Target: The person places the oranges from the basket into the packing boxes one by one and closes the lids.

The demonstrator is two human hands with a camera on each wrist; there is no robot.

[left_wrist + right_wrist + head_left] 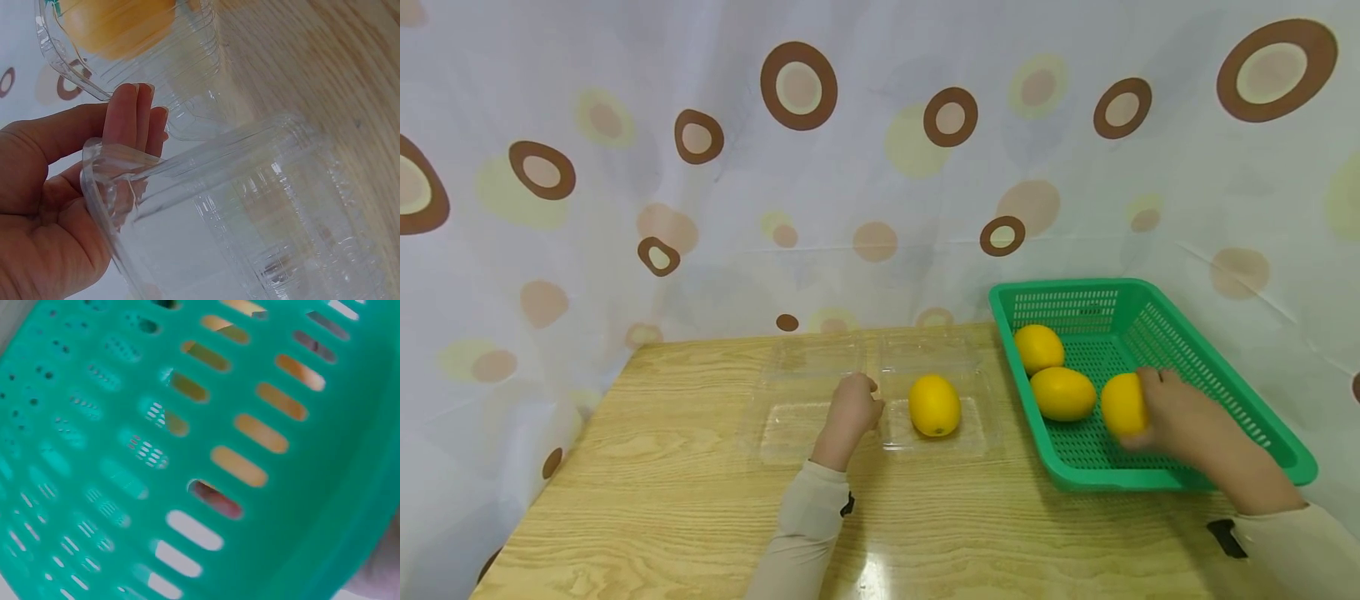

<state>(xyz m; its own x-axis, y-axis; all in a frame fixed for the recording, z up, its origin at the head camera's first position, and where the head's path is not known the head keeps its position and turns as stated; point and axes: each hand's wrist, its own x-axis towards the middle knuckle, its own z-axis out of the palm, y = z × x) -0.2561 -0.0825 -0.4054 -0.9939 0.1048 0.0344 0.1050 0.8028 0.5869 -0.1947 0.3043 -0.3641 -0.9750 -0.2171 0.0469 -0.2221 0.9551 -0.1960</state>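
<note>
Two clear plastic containers stand side by side on the table, the left container [797, 421] and the right container [977, 425], lids folded back. One lemon [934, 406] sits in the right container. My left hand [852, 408] is at the left container's inner edge; in the left wrist view its fingers [125, 119] bend round the corner of the rim. Over the green basket [1150, 479], my right hand [1176, 417] grips a lemon [1123, 406]. Basket slats fill the right wrist view and mostly hide that hand.
Two more lemons, a rear one [1039, 348] and a front one [1063, 394], lie along the basket's left side. A wooden table [662, 500] carries everything. Behind it hangs a patterned curtain [865, 183].
</note>
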